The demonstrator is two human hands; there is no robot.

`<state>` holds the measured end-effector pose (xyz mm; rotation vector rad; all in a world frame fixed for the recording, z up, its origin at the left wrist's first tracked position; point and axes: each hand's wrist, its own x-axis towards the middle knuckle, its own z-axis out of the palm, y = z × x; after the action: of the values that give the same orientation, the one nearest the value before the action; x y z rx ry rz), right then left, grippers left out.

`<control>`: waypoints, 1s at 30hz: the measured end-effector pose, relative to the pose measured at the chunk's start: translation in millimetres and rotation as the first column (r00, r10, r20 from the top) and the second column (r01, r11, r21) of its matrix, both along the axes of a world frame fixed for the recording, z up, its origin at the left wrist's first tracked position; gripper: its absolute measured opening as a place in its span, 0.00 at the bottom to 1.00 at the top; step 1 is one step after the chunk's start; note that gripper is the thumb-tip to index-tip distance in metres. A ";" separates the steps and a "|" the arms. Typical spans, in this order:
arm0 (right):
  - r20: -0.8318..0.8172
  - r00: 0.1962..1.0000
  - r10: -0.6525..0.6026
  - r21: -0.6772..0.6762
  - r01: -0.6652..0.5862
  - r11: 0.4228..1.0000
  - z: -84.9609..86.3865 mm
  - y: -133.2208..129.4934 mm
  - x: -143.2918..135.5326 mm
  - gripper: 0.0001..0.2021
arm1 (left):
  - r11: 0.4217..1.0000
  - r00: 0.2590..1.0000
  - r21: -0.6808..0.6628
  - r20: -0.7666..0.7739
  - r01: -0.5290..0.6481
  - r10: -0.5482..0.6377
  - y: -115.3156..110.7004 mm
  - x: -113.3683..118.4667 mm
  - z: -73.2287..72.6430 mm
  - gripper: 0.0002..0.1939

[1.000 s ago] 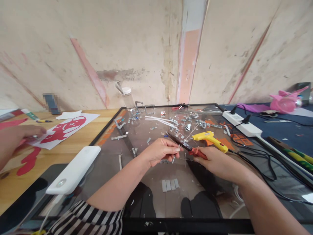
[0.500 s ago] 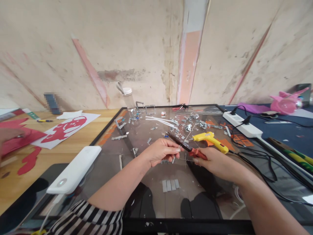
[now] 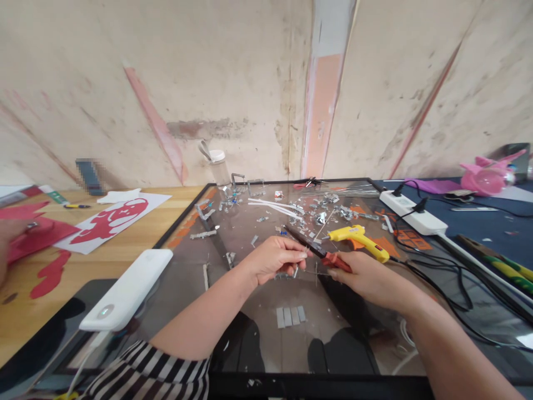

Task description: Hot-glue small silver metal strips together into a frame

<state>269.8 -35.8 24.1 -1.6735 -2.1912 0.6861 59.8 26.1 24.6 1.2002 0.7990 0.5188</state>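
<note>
My right hand [image 3: 360, 278] is wrapped round the red handles of a pair of scissors [image 3: 313, 245]. Their dark blades point up and left, passing just beside the fingertips of my left hand [image 3: 278, 258]. Thumb and forefinger of that hand pinch a small pale piece [image 3: 307, 251], whose exact kind is too small to make out. Below the hands, several flat grey rectangles [image 3: 290, 316] lie in a row on the glass tabletop [image 3: 275, 350]. A yellow hot glue gun [image 3: 362, 240] rests just beyond my right hand.
Silvery scraps [image 3: 320, 218] and white sticks [image 3: 275, 206] litter the far tabletop. A white power strip [image 3: 412, 213] with black cords stands at right. At left are a white power bank [image 3: 127, 289], red cut paper [image 3: 50, 275] and another person's hand [image 3: 10, 236]. A lidded bottle [image 3: 219, 166] stands behind.
My hands and the scissors stay in nearly the same place. At the far left, the other person's hand has shifted slightly.
</note>
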 end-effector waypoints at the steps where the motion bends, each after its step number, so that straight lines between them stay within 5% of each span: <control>1: -0.003 1.000 0.004 -0.002 -0.004 1.000 -0.3 0.1 0.0 0.06 | 1.000 1.000 0.001 0.000 -0.001 0.001 0.1 0.0 -0.2 0.09; 30: -0.040 0.999 -0.028 -0.016 0.027 1.000 -6.3 1.9 -4.9 0.05 | 0.999 1.000 0.035 -0.001 0.004 -0.004 1.2 -3.1 -0.4 0.09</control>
<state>264.9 -34.0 17.8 -1.6793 -2.1370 0.7247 56.7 27.2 24.1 1.2343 0.7909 0.5314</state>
